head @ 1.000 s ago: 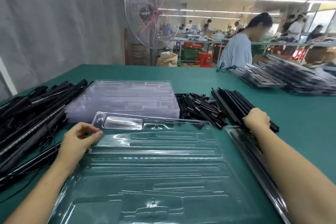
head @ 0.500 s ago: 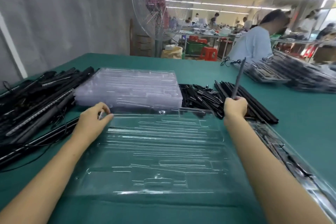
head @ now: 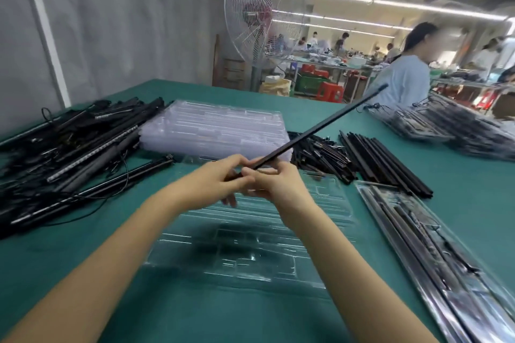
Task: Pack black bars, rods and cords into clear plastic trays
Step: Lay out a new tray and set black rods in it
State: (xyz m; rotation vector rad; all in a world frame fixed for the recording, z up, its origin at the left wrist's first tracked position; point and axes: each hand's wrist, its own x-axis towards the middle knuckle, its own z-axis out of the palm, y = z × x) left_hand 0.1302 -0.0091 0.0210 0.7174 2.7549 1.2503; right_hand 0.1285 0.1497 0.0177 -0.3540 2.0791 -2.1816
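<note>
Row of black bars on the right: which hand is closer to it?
Right. The right hand is just left of the row of black bars; the left hand is farther left, beyond it.

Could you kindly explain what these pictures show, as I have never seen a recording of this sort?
There is no machine here: a person works with two bare hands, and every picture comes from one wide-angle camera worn on the head, looking forward and down. The left hand and the right hand both pinch the near end of a long thin black rod, which slants up and away to the right. Beneath them, on the green table, lies a moulded clear plastic tray. Behind it stands a stack of clear trays; to the left lies a heap of black bars and cords, to the right a row of black rods, and nearer, a tray already filled with black parts.
</note>
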